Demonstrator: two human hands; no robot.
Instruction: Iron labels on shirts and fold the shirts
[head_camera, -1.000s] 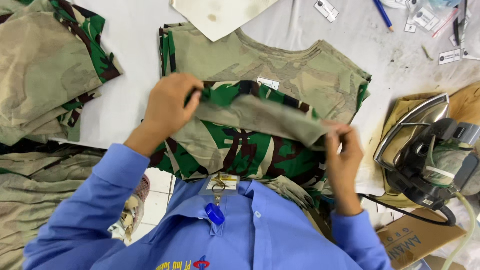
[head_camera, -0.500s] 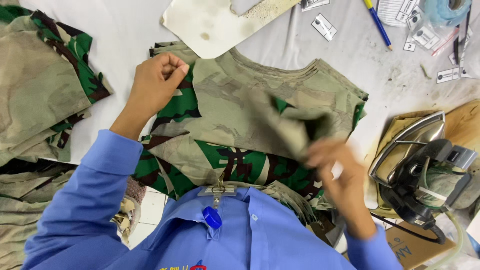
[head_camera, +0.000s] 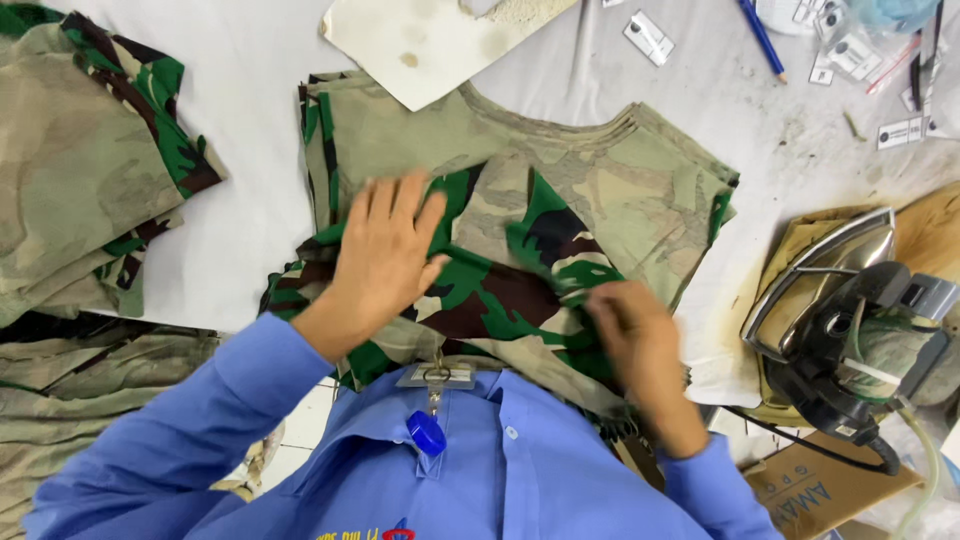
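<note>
A camouflage garment (head_camera: 600, 190) lies on the white table (head_camera: 250, 180) in front of me, its faded inside facing up and a darker green and brown part folded over near me. My left hand (head_camera: 385, 255) rests flat on that folded part with fingers spread. My right hand (head_camera: 640, 345) is blurred and pinches the folded edge at the lower right. My blue sleeves and shirt fill the bottom of the view.
A pile of camouflage garments (head_camera: 80, 190) lies at the left, more below it (head_camera: 70, 400). A steam iron (head_camera: 850, 320) rests at the right on a stained pad. A white cardboard template (head_camera: 430, 40), a blue pen (head_camera: 762, 38) and small tags (head_camera: 648, 35) lie at the far edge.
Both hands held a folded strip of the garment up, then brought it down. My left hand now lies flat on the cloth and my right hand has moved lower right.
</note>
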